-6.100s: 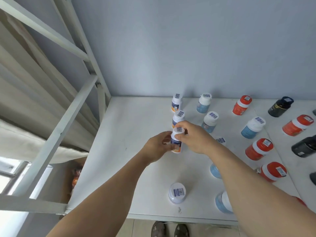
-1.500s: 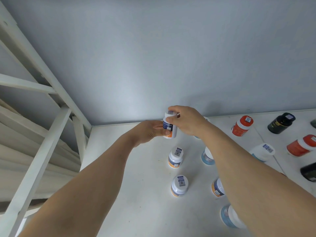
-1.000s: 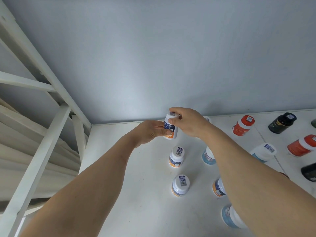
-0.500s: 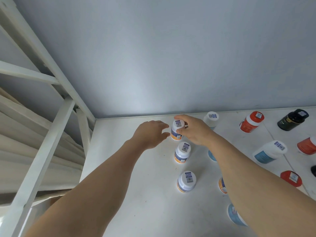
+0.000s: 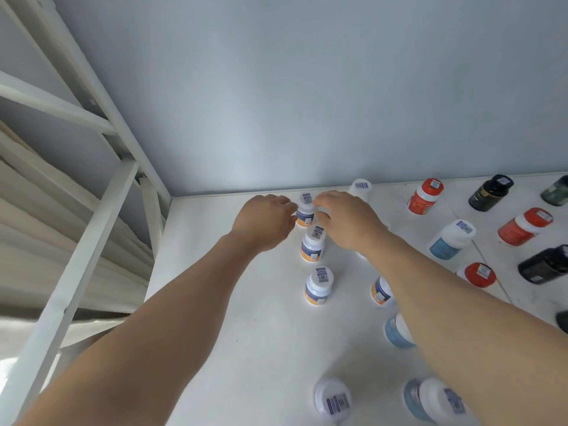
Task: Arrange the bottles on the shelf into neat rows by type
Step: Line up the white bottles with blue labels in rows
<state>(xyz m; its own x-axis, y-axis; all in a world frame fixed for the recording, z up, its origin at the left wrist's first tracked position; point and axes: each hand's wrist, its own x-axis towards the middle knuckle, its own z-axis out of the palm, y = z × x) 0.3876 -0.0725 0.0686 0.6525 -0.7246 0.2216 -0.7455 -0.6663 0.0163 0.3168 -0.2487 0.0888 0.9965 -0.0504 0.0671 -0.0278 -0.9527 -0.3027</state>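
Fingers (image 5: 287, 207) of the left hand (image 5: 262, 221) and of the right hand (image 5: 347, 219) curled loosely on either side of the rear orange bottle (image 5: 305, 214), whether touching it I could not tell. It stood upright near the wall (image 5: 307, 103) on the shelf (image 5: 246, 302), heading a line with two more orange bottles (image 5: 313, 245) (image 5: 319, 285). Red bottles (image 5: 425, 196) and black bottles (image 5: 490, 192) stood scattered to the right.
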